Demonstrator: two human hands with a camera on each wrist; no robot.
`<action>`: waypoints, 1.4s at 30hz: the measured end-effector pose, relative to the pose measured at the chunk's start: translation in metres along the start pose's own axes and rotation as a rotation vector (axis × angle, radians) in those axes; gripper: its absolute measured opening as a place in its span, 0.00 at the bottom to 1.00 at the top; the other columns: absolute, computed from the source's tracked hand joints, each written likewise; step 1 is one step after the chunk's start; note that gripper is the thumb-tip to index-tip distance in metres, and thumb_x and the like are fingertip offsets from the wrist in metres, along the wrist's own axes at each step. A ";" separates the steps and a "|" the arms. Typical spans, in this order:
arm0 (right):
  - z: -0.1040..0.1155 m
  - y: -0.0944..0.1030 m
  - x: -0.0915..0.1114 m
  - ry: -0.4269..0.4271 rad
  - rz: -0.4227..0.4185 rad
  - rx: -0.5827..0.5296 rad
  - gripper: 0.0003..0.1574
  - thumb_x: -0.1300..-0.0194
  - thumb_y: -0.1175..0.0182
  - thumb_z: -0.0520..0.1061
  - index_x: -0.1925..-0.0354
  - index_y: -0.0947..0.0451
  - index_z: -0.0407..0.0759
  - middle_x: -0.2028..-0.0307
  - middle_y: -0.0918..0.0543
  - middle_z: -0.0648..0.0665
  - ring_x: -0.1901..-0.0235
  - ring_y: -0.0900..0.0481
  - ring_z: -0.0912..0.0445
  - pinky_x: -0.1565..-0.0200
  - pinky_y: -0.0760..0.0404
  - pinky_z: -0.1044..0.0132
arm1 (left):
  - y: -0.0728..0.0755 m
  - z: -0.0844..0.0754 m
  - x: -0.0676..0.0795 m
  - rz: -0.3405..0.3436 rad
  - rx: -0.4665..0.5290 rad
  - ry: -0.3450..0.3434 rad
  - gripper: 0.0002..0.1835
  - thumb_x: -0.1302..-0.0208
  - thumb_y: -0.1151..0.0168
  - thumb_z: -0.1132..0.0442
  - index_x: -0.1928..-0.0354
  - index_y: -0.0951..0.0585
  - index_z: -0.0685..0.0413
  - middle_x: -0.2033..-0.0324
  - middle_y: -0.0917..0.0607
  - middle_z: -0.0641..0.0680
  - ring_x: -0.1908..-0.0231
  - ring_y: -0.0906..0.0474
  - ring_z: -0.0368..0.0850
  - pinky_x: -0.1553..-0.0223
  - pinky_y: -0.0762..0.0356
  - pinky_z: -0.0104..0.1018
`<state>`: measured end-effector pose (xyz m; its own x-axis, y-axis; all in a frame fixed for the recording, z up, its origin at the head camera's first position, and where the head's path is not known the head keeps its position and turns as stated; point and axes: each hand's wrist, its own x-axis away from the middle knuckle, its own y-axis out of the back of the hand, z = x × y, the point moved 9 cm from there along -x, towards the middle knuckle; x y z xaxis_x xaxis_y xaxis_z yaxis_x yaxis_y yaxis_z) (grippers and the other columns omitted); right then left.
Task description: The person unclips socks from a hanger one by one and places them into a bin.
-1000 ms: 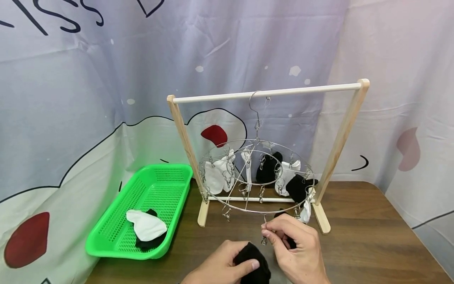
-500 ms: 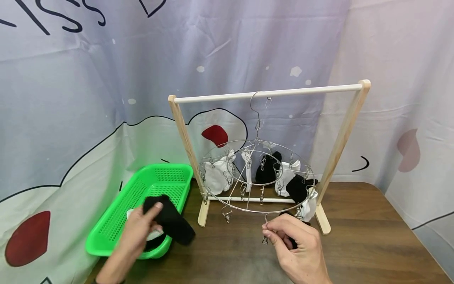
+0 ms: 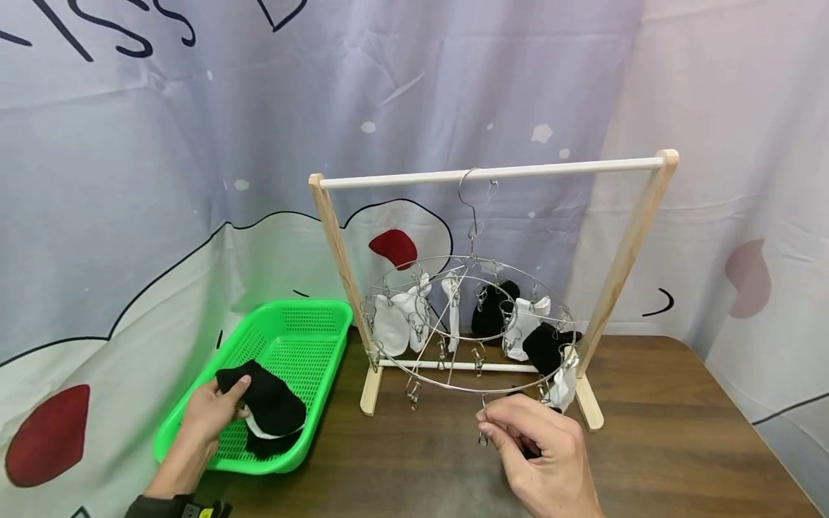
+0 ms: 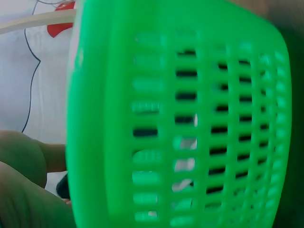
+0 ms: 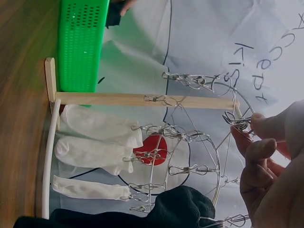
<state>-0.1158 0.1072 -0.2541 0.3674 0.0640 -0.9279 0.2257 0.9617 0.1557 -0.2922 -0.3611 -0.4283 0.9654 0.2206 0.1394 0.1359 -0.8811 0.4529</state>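
My left hand (image 3: 209, 411) grips one end of a black sock (image 3: 273, 404) over the green basket (image 3: 304, 337). Under that sock show the edge of a white sock (image 3: 257, 429) and another black sock (image 3: 268, 447). In the left wrist view, the basket wall (image 4: 118, 118) hides most of the left hand (image 4: 28, 190). At the front of the round wire sock hanger, my right hand (image 3: 547, 450) pinches a metal clip (image 3: 483, 436) between thumb and forefinger. The right wrist view shows this clip (image 5: 237, 121) with no sock in it.
The round wire hanger (image 3: 447, 385) hangs from a wooden stand's white bar (image 3: 401, 178). White socks (image 3: 391, 325) and black socks (image 3: 495, 311) hang from its clips. Several clips, such as a front-left clip (image 3: 413, 394), hold nothing. A printed curtain (image 3: 272, 108) stands behind the table (image 3: 673, 432).
My left hand has carried the black sock from in front of the hanger leftward to the basket, over the white sock. My right hand has stayed at the same clip.
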 end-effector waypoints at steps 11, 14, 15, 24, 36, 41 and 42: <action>-0.003 0.001 0.005 0.025 0.016 0.034 0.21 0.62 0.35 0.25 0.67 0.19 0.41 0.73 0.19 0.44 0.79 0.31 0.64 0.83 0.37 0.81 | 0.009 -0.007 0.002 -0.103 -0.228 -0.142 0.32 0.33 0.54 0.55 0.34 0.48 0.66 0.42 0.35 0.74 0.55 0.27 0.61 0.66 0.21 0.49; 0.005 0.001 -0.003 0.022 0.015 0.051 0.22 0.63 0.36 0.24 0.67 0.20 0.41 0.73 0.20 0.44 0.79 0.30 0.63 0.83 0.37 0.81 | 0.014 -0.024 0.011 -0.250 -0.443 -0.252 0.30 0.36 0.51 0.54 0.38 0.40 0.66 0.48 0.27 0.72 0.59 0.25 0.61 0.67 0.23 0.53; 0.006 0.001 -0.004 0.020 0.016 0.062 0.22 0.64 0.36 0.24 0.67 0.20 0.42 0.73 0.20 0.45 0.79 0.30 0.63 0.83 0.36 0.81 | 0.014 -0.033 0.015 -0.304 -0.503 -0.299 0.28 0.38 0.49 0.55 0.40 0.36 0.65 0.50 0.25 0.71 0.60 0.25 0.61 0.68 0.24 0.54; 0.012 -0.001 -0.006 0.036 0.033 0.139 0.21 0.63 0.35 0.25 0.68 0.20 0.44 0.74 0.20 0.47 0.83 0.38 0.69 0.83 0.40 0.84 | -0.060 -0.163 0.126 -0.421 -0.459 -1.103 0.17 0.49 0.40 0.64 0.54 0.23 0.54 0.59 0.19 0.54 0.64 0.25 0.46 0.68 0.21 0.47; 0.015 -0.002 -0.004 0.095 0.051 0.182 0.19 0.61 0.34 0.28 0.67 0.20 0.41 0.73 0.20 0.46 0.79 0.32 0.66 0.81 0.34 0.81 | -0.176 -0.278 0.281 -0.201 -0.372 -1.873 0.21 0.47 0.50 0.70 0.48 0.26 0.65 0.54 0.20 0.60 0.50 0.28 0.51 0.49 0.24 0.39; 0.005 -0.006 0.008 0.108 0.084 0.221 0.17 0.60 0.33 0.31 0.67 0.20 0.43 0.72 0.20 0.47 0.77 0.30 0.66 0.79 0.32 0.81 | -0.198 -0.279 0.277 -0.217 -0.377 -1.812 0.15 0.42 0.50 0.72 0.53 0.23 0.62 0.60 0.19 0.54 0.55 0.26 0.47 0.50 0.25 0.34; 0.003 -0.007 0.011 0.114 0.090 0.227 0.16 0.59 0.33 0.32 0.67 0.20 0.43 0.72 0.20 0.47 0.76 0.29 0.65 0.79 0.31 0.80 | -0.199 -0.278 0.276 -0.211 -0.355 -1.805 0.14 0.42 0.50 0.73 0.54 0.22 0.62 0.61 0.19 0.53 0.56 0.26 0.46 0.51 0.25 0.33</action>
<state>-0.1103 0.1007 -0.2639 0.2939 0.1884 -0.9371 0.3985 0.8670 0.2992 -0.1148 -0.0085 -0.2349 0.0102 -0.5684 -0.8227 0.4539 -0.7305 0.5103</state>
